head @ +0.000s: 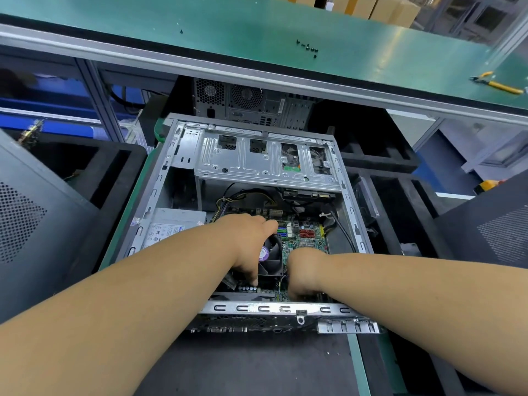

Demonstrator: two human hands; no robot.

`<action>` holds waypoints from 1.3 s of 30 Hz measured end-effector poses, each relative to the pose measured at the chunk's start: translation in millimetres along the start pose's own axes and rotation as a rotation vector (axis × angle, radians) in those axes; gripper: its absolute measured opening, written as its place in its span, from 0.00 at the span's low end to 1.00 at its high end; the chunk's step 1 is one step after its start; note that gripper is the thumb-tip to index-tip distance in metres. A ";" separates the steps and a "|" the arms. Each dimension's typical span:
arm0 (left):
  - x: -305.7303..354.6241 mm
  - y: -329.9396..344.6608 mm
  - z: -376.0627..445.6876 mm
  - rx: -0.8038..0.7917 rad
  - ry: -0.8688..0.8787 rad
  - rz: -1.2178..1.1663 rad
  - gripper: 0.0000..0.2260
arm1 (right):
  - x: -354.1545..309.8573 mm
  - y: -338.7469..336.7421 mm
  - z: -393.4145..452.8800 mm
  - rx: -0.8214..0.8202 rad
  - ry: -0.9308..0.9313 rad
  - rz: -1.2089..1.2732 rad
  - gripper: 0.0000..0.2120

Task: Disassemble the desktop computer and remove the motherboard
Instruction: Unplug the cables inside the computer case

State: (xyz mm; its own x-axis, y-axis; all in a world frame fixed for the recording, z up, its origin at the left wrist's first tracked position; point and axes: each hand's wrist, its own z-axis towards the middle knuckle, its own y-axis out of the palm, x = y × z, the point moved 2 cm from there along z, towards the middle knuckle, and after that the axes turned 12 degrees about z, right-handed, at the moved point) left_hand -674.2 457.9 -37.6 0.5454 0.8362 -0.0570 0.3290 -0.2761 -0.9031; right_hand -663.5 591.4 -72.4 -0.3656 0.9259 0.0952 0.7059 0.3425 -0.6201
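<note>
The open desktop case (285,308) lies on its side on a dark mat in front of me. Inside it the green motherboard (308,241) shows to the right of the black CPU cooler fan (271,258). My left hand (245,241) spans the cooler, with its thumb at the far edge and its fingers curled down over the near edge. My right hand (305,270) is curled beside the cooler's right near corner. Its fingertips point down at the board and are hidden. A thin wire runs next to them.
A silver power supply (171,227) fills the case's left side and a metal drive cage (257,158) its far end. Another computer (245,104) stands under the green bench (257,24), which holds loose screws (308,47) and yellow pliers (497,84). Dark panels (28,218) flank the case.
</note>
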 end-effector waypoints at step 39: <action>-2.2 1.8 3.0 -0.011 0.033 -0.014 0.43 | 1.9 -22.8 -9.2 -0.118 0.021 -0.055 0.16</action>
State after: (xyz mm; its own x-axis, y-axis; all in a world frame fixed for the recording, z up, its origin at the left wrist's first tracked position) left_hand -677.1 457.0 -40.4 0.5659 0.8240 -0.0299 0.3455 -0.2699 -0.8988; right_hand -674.7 586.9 -50.9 -0.3940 0.9078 0.1437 0.7521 0.4083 -0.5173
